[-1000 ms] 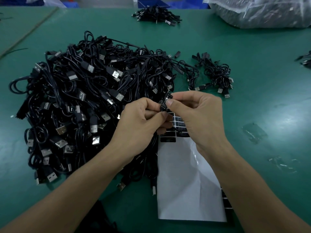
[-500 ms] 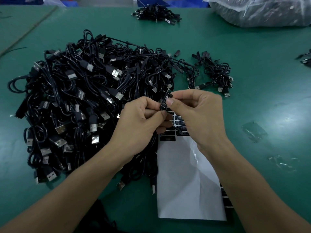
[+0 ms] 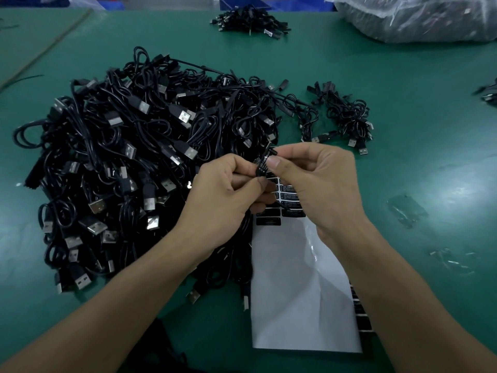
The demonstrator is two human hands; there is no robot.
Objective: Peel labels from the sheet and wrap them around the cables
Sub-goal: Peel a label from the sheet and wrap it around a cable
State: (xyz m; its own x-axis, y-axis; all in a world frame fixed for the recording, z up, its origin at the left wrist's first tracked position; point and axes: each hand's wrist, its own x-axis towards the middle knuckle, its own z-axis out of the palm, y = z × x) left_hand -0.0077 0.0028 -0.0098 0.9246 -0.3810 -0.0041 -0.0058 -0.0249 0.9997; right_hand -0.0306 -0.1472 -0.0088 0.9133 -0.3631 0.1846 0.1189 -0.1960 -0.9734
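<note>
Pinching one black label-wrapped cable (image 3: 265,164): left hand (image 3: 228,195), right hand (image 3: 317,184). Alongside, cable heap (image 3: 134,162) at left; label sheet (image 3: 301,292) partly hidden under hands; plastic bag (image 3: 416,17) far across counter (image 3: 416,130).

1. The left hand (image 3: 228,195) and right hand (image 3: 320,181) cover most of the cable (image 3: 272,151) they pinch; only its label (image 3: 262,166) shows.
2. The label sheet (image 3: 298,292) has its top rows behind the hands, and the print is too small to read.
3. The plastic bag (image 3: 419,17) is cut off at the top edge, its contents a blur.
4. A dark shape (image 3: 158,351) at the bottom edge: can't tell what it is.
</note>
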